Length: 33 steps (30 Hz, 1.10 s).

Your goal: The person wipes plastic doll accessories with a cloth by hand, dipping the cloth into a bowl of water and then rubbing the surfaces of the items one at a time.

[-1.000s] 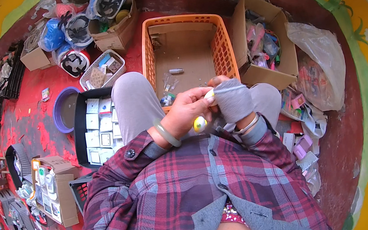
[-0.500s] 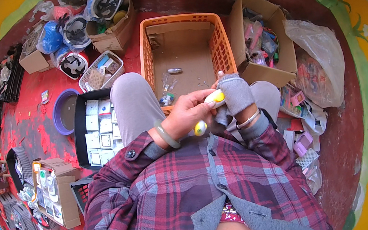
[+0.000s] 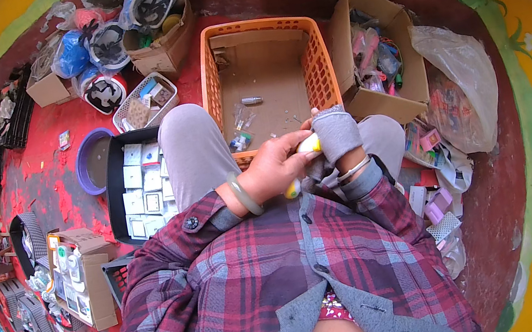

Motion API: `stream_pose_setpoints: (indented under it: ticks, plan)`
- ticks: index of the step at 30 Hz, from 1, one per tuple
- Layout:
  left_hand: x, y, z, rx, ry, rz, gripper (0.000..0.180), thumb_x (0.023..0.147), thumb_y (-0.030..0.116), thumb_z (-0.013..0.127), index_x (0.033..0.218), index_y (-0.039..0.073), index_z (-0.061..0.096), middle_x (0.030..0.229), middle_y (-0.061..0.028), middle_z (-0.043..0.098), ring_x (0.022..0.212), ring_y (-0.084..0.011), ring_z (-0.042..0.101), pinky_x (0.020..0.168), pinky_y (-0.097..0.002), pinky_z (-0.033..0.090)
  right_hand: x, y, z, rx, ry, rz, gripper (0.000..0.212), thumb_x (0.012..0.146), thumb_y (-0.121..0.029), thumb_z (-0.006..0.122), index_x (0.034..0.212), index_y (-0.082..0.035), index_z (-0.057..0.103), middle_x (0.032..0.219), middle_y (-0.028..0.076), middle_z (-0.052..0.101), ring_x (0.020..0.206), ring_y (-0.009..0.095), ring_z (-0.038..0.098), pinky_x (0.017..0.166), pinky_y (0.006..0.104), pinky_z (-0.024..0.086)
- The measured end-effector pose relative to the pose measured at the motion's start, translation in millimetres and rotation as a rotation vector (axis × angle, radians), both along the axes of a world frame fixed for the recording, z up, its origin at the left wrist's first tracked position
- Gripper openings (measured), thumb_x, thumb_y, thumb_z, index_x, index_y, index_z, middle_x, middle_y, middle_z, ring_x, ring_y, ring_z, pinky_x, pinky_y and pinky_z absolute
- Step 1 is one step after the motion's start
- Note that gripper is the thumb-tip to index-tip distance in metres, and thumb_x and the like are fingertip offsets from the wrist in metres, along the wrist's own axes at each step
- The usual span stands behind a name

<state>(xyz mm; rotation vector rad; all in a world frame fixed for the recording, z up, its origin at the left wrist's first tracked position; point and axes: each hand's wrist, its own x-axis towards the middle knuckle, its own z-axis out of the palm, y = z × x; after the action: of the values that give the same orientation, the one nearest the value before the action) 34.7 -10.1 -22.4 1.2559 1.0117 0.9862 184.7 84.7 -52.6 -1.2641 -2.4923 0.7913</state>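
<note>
My left hand (image 3: 273, 168), with a pale green bangle on the wrist, is closed around a small yellow and white object (image 3: 309, 145) held over my lap. My right hand (image 3: 335, 132) wears a grey fingerless glove and a thin bracelet, and its fingers grip the same object from the right. Both hands meet just in front of an orange plastic basket (image 3: 212, 83) lined with cardboard, which holds a small metal cylinder (image 3: 252, 100) and a few clear packets (image 3: 241, 140). My grey trouser knee (image 3: 187, 144) lies left of the hands.
An open cardboard box (image 3: 410, 98) of colourful items and a clear plastic bag (image 3: 462, 89) sit right. A black tray (image 3: 115, 192) of white boxes, a purple bowl (image 3: 82, 166), a white basket (image 3: 144, 102) and more boxes line the red floor left.
The yellow object and both hands have shifted slightly lower and closer to my lap. The left hand has wrapped further over the object, hiding more of it.
</note>
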Motion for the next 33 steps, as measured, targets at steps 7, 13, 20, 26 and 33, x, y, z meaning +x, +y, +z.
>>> stream_pose_setpoints:
  ticks: [7, 13, 20, 26, 33]
  plan:
    - [-2.8, 6.0, -2.1, -0.129, -0.157, 0.020, 0.035, 0.090, 0.011, 0.050, 0.123, 0.000, 0.048, 0.080, -0.0010, 0.057, 0.061, -0.0065, 0.052, 0.057, -0.0206, 0.044, -12.5, -27.6, 17.9, 0.529, 0.119, -0.035, 0.013, 0.076, -0.017, 0.052, 0.078, -0.008, 0.061, 0.077, 0.012, 0.060, 0.070, 0.026, 0.060, 0.061, 0.0365, 0.047]
    - [-3.3, 2.9, -4.0, -0.022, 0.005, 0.009, 0.037, 0.089, 0.009, 0.051, 0.124, -0.001, 0.047, 0.079, -0.0020, 0.058, 0.062, -0.0070, 0.053, 0.058, -0.0209, 0.045, -7.4, -16.6, 17.9, 0.684, -0.260, 0.073, 0.020, 0.082, -0.014, 0.049, 0.071, -0.007, 0.063, 0.067, 0.012, 0.060, 0.062, 0.028, 0.059, 0.055, 0.0378, 0.046]
    - [-8.5, 5.4, -2.3, -0.229, -0.386, -0.032, 0.039, 0.089, 0.014, 0.054, 0.124, -0.001, 0.048, 0.088, -0.0045, 0.059, 0.066, -0.0073, 0.054, 0.059, -0.0195, 0.045, 7.4, 7.9, -12.0, -0.197, 0.261, -0.133, 0.029, 0.089, -0.020, 0.047, 0.071, -0.005, 0.065, 0.065, 0.012, 0.061, 0.062, 0.025, 0.061, 0.058, 0.0349, 0.047]
    - [-30.5, 15.0, -10.4, -0.398, -0.884, -0.007, 0.038, 0.090, 0.014, 0.052, 0.124, -0.001, 0.042, 0.094, -0.0153, 0.060, 0.064, -0.0104, 0.059, 0.056, -0.0204, 0.050, 17.7, 4.0, -5.3, -1.290, 1.269, -0.565, 0.044, 0.095, -0.038, 0.038, 0.097, 0.002, 0.056, 0.087, 0.013, 0.062, 0.082, 0.025, 0.061, 0.075, 0.0337, 0.050]
    - [-17.6, 14.6, -1.5, -0.518, -0.922, 0.011, 0.041, 0.089, 0.013, 0.053, 0.124, -0.001, 0.039, 0.093, -0.0143, 0.059, 0.065, -0.0140, 0.059, 0.053, -0.0220, 0.051, -7.0, -16.0, 19.5, -1.131, 1.451, -0.310, 0.040, 0.094, -0.034, 0.042, 0.120, -0.003, 0.045, 0.097, 0.012, 0.060, 0.088, 0.023, 0.060, 0.082, 0.0357, 0.049]
